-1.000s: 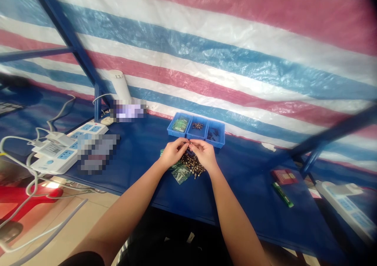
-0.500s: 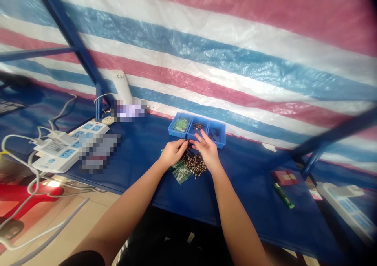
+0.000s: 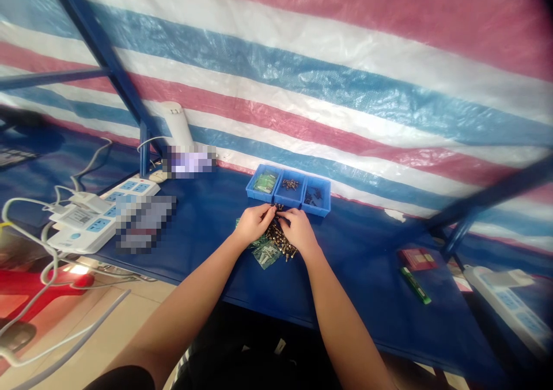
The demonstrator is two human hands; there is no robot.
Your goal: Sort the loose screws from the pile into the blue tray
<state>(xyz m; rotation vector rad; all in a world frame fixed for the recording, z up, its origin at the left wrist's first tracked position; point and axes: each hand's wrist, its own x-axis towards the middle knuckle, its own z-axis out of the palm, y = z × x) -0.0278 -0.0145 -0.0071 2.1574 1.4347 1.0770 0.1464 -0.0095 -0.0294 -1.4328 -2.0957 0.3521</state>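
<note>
My left hand is closed in a pinch above a pile of small brass-coloured metal parts. A tiny dark piece seems to be at its fingertips, too small to name. Facing it, my right hand has its fingers curled together, the tips close to the left ones; whatever they hold is hidden. Green-tinted clear packets with pale slim pieces lie under and in front of the pile. Just beyond stand three joined blue bins: the left bin with green packets, the middle bin with brass parts, the right bin with dark pieces.
On the blue table, a white power strip with tangled cables lies left, beside a blurred-out flat object. To the right are a red box and a green slim box. A striped sheet hangs behind.
My right hand has come down and inward from near the bins, its spread fingers now curled beside my left fingertips. The left hand has stayed almost still.
</note>
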